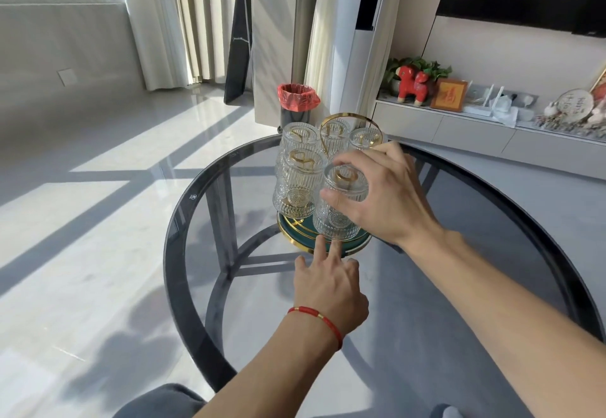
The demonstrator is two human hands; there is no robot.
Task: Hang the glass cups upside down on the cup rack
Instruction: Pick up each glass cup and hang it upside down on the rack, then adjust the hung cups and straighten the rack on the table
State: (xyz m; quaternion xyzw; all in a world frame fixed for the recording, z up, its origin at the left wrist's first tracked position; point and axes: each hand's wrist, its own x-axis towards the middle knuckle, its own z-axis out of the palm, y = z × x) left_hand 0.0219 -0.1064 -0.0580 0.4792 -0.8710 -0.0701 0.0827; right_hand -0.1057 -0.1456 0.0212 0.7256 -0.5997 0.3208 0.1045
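A gold wire cup rack point(352, 119) with a round green, gold-rimmed base point(296, 240) stands on the round dark glass table point(203, 188). Several ribbed glass cups hang upside down on its pegs: one at front left point(296, 188), others behind point(300, 137). My right hand point(383, 198) grips the nearest upside-down cup point(337, 217) at its upper part, over a front peg. My left hand point(328, 283), with a red string bracelet, rests two fingertips against the base's front rim and holds nothing.
A black bin with a red bag point(296, 102) stands on the floor behind the table. A low white cabinet point(475, 129) with a red toy horse point(411, 84) and ornaments runs along the right wall. Curtains hang at the back.
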